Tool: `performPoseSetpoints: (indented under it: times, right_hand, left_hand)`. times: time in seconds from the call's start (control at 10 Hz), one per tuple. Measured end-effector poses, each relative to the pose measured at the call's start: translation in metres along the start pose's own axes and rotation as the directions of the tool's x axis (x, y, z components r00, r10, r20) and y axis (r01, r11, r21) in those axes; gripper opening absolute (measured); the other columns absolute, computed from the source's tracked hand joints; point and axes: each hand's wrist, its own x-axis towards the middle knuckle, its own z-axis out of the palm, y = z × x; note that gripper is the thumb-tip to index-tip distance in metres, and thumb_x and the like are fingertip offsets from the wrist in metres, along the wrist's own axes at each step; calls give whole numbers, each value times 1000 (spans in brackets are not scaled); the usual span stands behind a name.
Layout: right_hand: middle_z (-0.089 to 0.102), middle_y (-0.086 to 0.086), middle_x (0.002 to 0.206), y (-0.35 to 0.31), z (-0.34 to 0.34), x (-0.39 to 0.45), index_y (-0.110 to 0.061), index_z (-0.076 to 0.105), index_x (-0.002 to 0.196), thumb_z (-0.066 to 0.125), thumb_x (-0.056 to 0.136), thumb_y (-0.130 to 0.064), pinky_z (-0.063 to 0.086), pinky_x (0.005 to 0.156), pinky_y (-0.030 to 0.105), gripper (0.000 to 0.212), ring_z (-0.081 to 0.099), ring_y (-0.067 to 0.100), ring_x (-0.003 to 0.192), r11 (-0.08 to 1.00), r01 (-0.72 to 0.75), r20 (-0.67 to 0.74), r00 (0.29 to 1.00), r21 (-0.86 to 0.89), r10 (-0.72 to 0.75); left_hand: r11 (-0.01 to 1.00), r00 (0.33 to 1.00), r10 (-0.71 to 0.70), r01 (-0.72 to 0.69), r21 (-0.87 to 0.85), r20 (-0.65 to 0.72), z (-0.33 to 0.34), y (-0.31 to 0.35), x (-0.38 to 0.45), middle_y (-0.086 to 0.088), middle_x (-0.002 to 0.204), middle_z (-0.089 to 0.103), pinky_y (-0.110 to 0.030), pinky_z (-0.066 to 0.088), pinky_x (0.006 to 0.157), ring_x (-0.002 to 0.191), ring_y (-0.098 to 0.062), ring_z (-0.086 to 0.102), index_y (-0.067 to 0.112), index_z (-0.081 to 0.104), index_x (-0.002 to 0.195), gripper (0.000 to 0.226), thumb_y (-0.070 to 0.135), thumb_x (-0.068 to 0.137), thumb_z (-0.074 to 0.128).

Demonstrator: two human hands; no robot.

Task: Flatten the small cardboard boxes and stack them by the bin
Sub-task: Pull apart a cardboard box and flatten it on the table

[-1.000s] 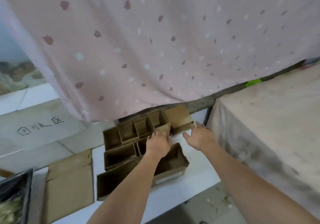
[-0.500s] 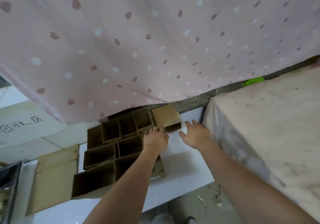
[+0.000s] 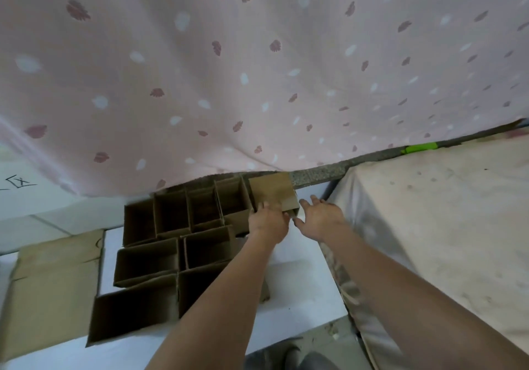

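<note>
Hands flank the end box [image 3: 272,193], left hand [image 3: 267,221] gripping, right hand [image 3: 320,216] spread, its mouth toward the person.

There is a single view, from a wide-angle camera worn on the person's head. It looks forward and steeply down over both outstretched forearms onto a white table [image 3: 300,292]. Taking that table as the landmark, the camera sits above its near edge and faces toward its far edge, where a pink patterned curtain [image 3: 257,69] hangs and fills the upper half of the picture. Straight lines bow toward the borders. The table lies close below, with the floor just visible under its near edge. A cloth-covered surface [image 3: 443,226] adjoins the table's right side. No second view overlaps this one.
</note>
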Motion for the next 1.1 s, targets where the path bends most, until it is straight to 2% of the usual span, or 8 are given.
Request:
performPoseSetpoints:
  times: [0.2,0.5,0.6,0.7,0.8,0.9,1.0,1.1]
  right_hand:
    - [27,11,161,9,1,36,-25,27,153,29,93,-66,40,105,46,73,42,33,136,1000,15,38,999,14,-16]
    - [32,10,157,30,13,98,-20,22,156,33,96,-61,45,95,41,73,45,31,132,975,77,112,988,208,-102]
    - [54,11,132,32,18,117,-19,43,141,36,95,-59,49,84,39,61,58,30,111,934,51,150,983,353,-110]
    - [62,7,101,29,31,131,-25,57,111,42,96,-53,53,80,41,35,59,24,85,806,-1,193,971,592,-141]
    - [54,8,140,27,42,146,-24,35,151,46,97,-53,41,85,30,62,57,31,118,639,-171,274,959,750,-65]
    - [38,4,157,20,51,162,-22,19,159,50,97,-51,40,99,28,75,45,30,135,460,-332,373,928,823,3]
    - [43,6,153,15,58,174,-23,24,157,57,96,-44,43,107,35,73,47,31,133,332,-416,428,903,847,39]
    - [41,7,154,13,64,179,-25,22,158,58,96,-41,41,110,37,74,45,31,135,330,-446,460,887,832,38]
  left_hand:
    - [999,998,-42,42,13,54,-7,1,27,-17,154,35,-49,31,117,143,-33,35,16,33,152,51,38,107,31]
    - [935,960,-260,277,-220,101,1,11,83,-16,143,47,-44,43,105,131,-34,47,9,50,140,43,31,104,40]
    - [882,933,-339,359,-306,118,6,14,98,-18,138,53,-43,42,105,127,-35,51,7,56,134,38,26,104,43]
    - [769,888,-429,455,-450,166,16,14,114,-21,146,45,-47,26,118,138,-39,36,5,53,139,42,20,106,33]
    - [695,858,-484,496,-521,170,19,16,131,-26,159,25,-44,17,122,146,-43,23,0,28,153,53,19,104,38]
    - [457,765,-594,575,-679,248,23,13,143,-24,159,24,-40,30,115,144,-40,30,4,14,157,69,18,99,48]
    - [314,711,-631,601,-735,311,28,4,151,-22,150,42,-37,42,104,135,-37,46,4,27,154,62,16,98,51]
    - [252,688,-618,632,-733,380,37,-1,156,-22,146,48,-36,44,102,133,-36,49,-2,39,147,52,14,99,49]
